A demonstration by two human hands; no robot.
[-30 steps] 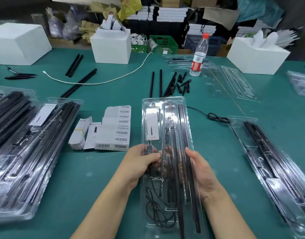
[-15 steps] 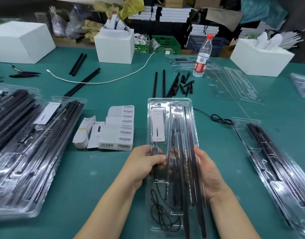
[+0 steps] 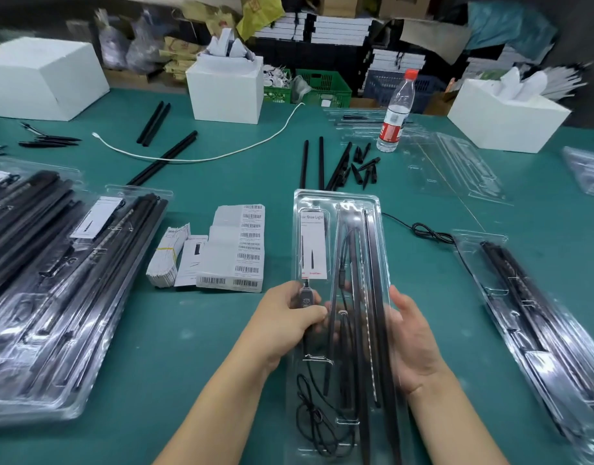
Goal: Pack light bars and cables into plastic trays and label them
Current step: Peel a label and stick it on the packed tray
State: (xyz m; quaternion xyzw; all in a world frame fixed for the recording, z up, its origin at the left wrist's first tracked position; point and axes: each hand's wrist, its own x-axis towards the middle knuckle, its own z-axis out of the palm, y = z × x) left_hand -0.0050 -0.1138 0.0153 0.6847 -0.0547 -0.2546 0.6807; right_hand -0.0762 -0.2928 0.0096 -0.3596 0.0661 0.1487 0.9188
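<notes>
The clear plastic tray [image 3: 337,203], long, narrow and glossy with moulded channels, lies lengthwise in the head view on the green table [image 3: 188,347], held between both hands. Slim black light bars [image 3: 373,263] run along its right-hand channels; a white printed card [image 3: 312,243] sits in its upper left pocket and a thin black cable [image 3: 309,417] loops in the near end. The left hand [image 3: 285,323] grips the tray's left edge, thumb curled over a small black controller [image 3: 305,297] below the card. The right hand [image 3: 413,337] cups the right edge with fingers nearly straight, palm turned inward against the plastic.

Compared with half a second ago, the tray and both hands sit in much the same place, the grip unchanged; only the camera has shifted slightly.

To the left lie stacked filled trays [image 3: 54,280], and beside them sheets of barcode labels [image 3: 245,250]. Loose black bars [image 3: 312,162] and a water bottle [image 3: 394,119] stand beyond; another filled tray [image 3: 530,313] lies right.
</notes>
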